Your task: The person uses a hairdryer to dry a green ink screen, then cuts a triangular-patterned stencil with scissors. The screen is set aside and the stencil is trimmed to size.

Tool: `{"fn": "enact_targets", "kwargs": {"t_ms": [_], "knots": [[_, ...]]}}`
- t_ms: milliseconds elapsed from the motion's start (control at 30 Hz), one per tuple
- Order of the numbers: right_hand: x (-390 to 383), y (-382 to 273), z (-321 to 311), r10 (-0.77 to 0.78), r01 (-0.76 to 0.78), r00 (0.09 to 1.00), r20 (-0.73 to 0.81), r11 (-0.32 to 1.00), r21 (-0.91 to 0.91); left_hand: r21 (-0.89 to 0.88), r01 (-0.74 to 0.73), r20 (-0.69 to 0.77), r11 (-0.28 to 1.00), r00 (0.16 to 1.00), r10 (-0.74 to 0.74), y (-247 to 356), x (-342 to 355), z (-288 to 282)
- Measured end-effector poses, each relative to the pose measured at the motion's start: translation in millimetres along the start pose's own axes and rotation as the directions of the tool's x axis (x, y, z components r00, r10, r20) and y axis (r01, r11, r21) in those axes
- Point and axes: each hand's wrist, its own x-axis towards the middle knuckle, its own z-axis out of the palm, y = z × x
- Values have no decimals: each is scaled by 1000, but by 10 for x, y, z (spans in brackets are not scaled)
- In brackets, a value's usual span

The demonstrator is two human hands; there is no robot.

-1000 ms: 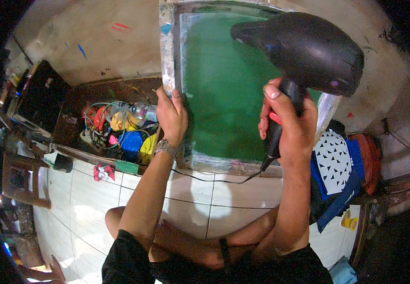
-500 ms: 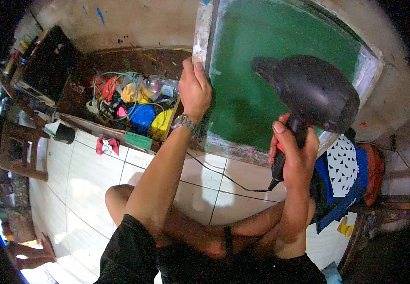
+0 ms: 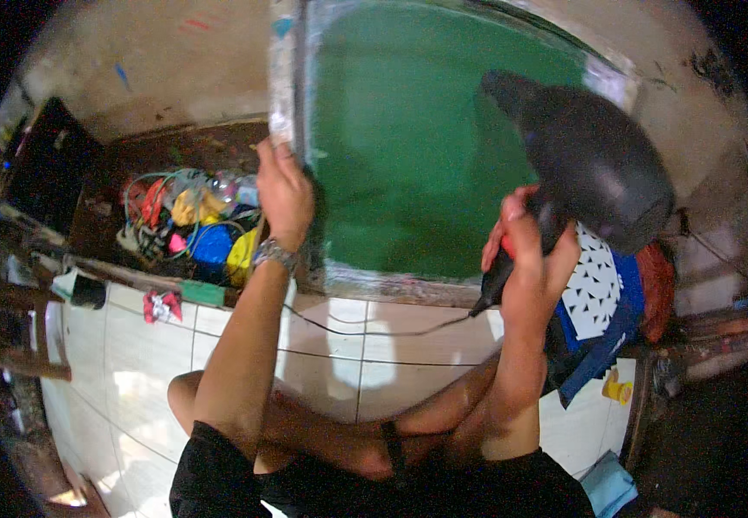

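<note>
A framed screen with a green mesh panel (image 3: 400, 173) stands upright before me, its pale, paint-stained frame (image 3: 281, 82) running up its left side. My left hand (image 3: 286, 192), with a metal watch at the wrist, grips that left side of the frame; some fingertips are hidden behind it. In my right hand (image 3: 529, 250) is a black hair dryer (image 3: 598, 155), held by its handle with the fingers wrapped round. Its nozzle points up and left, in front of the green panel. From the handle's base a thin black cord (image 3: 374, 333) runs left across the floor.
Left of the screen, a low wooden bin (image 3: 115, 269) holds bags, bottles and a coiled green hose. A red cloth (image 3: 162, 306) lies on the tiled floor (image 3: 322, 384). Blue and white patterned fabric (image 3: 594, 293) sits at right, near a yellow container (image 3: 617, 388). A wooden chair (image 3: 20, 324) stands far left.
The whole view has shifted, so the screen and both hands sit further left in it. The hair dryer now lies further right across the panel. Both grips are unchanged.
</note>
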Motion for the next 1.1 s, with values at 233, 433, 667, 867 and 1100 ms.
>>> {"fn": "enact_targets", "kwargs": {"t_ms": [233,433,667,867,1100], "knots": [[408,-225,-293,-72,73,997,-18,996,44,-24,31,40,999,999,-30,4,7,0],[463,-195,-420,-102,103,995,-16,990,94,52,-8,0,999,1000,8,-35,0,32],[524,-156,-566,-67,72,997,-35,978,197,93,-26,-19,995,999,28,-31,-6,44],[530,-115,-763,-36,63,991,-127,975,214,21,-78,-54,997,995,79,-45,-31,68],[537,-46,-1022,-43,88,981,-190,968,235,91,-33,-56,995,998,38,-86,-19,87]]}}
